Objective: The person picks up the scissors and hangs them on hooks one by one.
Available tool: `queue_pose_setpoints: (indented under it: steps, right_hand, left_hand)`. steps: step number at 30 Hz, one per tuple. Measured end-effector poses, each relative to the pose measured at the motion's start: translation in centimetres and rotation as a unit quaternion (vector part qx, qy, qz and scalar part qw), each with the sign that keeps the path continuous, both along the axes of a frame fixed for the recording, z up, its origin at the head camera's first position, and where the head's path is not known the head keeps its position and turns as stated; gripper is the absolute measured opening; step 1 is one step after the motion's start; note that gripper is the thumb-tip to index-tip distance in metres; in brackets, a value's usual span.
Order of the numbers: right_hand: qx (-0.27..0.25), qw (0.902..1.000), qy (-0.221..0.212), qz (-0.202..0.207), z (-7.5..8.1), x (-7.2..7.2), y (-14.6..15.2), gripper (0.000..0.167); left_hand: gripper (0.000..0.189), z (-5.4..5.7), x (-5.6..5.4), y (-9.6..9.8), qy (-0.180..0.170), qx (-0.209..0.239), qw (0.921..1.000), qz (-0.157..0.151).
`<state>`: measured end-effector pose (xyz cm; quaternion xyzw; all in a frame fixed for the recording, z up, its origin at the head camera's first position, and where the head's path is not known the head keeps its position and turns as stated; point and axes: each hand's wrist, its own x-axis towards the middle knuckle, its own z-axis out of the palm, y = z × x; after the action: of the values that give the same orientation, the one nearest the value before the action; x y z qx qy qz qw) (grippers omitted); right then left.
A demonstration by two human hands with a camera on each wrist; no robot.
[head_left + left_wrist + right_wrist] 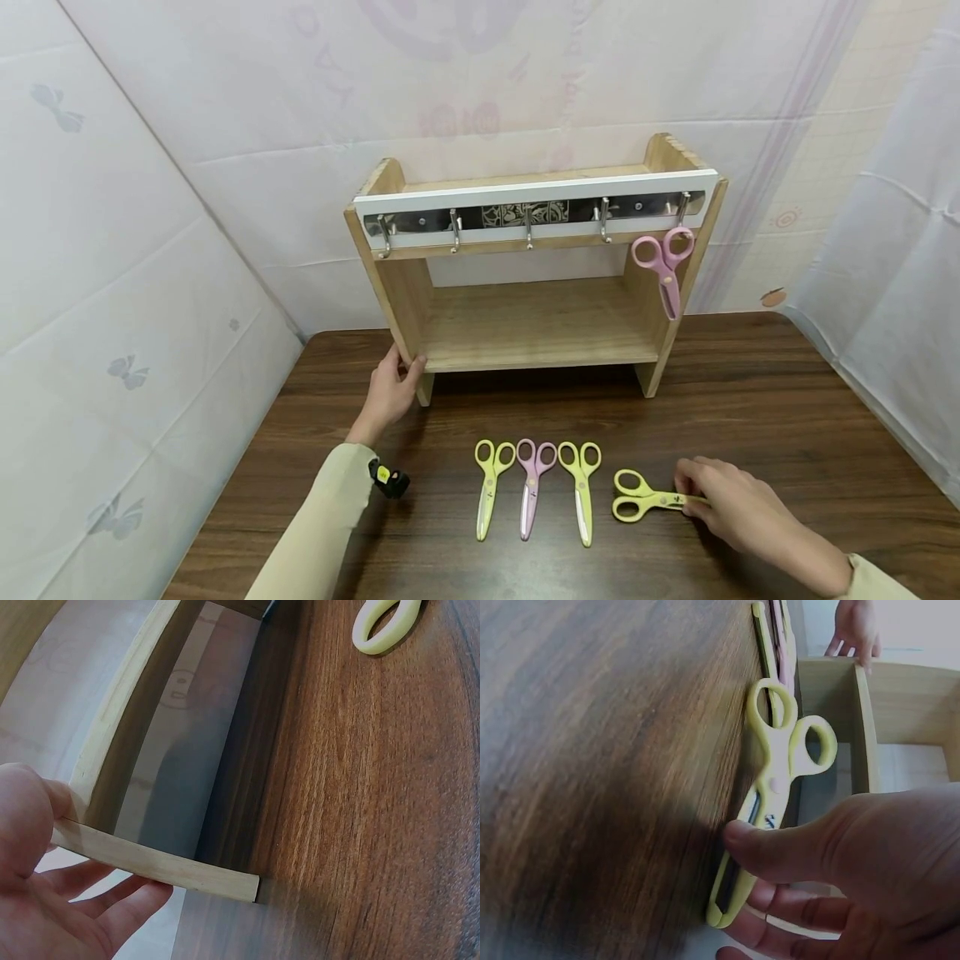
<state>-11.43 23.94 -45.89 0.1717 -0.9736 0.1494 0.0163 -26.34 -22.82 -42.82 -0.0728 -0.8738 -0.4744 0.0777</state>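
Observation:
My right hand (735, 504) pinches a pair of yellow scissors (654, 500) by the blade end, thumb on one side and fingers beneath, as the right wrist view shows. Their handle loops point left. With my left hand (390, 392) I grip the left side panel of a wooden shelf (540, 325), the thumb inside and the fingers on the outer face. To the left of the held pair, yellow scissors (487, 493), purple scissors (530, 492) and another yellow pair (581, 483) lie in a row, loops toward the shelf.
Across the shelf's upper front runs a white board with several metal hooks (528, 229). Pink scissors (667, 265) hang by a loop from the rightmost hook. The shelf stands at the back of a dark wooden table (442, 567), with patterned cloth (187, 250) behind and beside it.

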Motion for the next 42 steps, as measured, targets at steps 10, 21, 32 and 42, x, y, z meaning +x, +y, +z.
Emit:
queue_pose_setpoints:
  steps: [10, 21, 32, 42]
  right_hand:
    - [-0.009, 0.9999, 0.000, 0.009, 0.0, -0.5, 0.0, 0.046]
    - [-0.006, 0.9998, 0.011, 0.013, 0.0, -0.6, 0.1, 0.047]
    - [-0.001, 0.9987, 0.035, 0.038, 1.4, -1.1, 0.6, 0.046]
    - [0.002, 0.9798, 0.178, 0.092, 7.6, -3.4, 1.1, 0.043]
  left_hand:
    - [0.052, 0.1, 0.1, 0.1, 0.000, -0.002, 1.0000, 0.004]
    - [0.051, 0.2, 0.1, 0.0, -0.003, -0.003, 1.0000, 0.004]
    - [0.050, 0.1, 0.1, 0.0, -0.005, 0.000, 1.0000, 0.002]
    - [0.050, 0.2, 0.2, 0.0, -0.007, -0.003, 1.0000, 0.004]
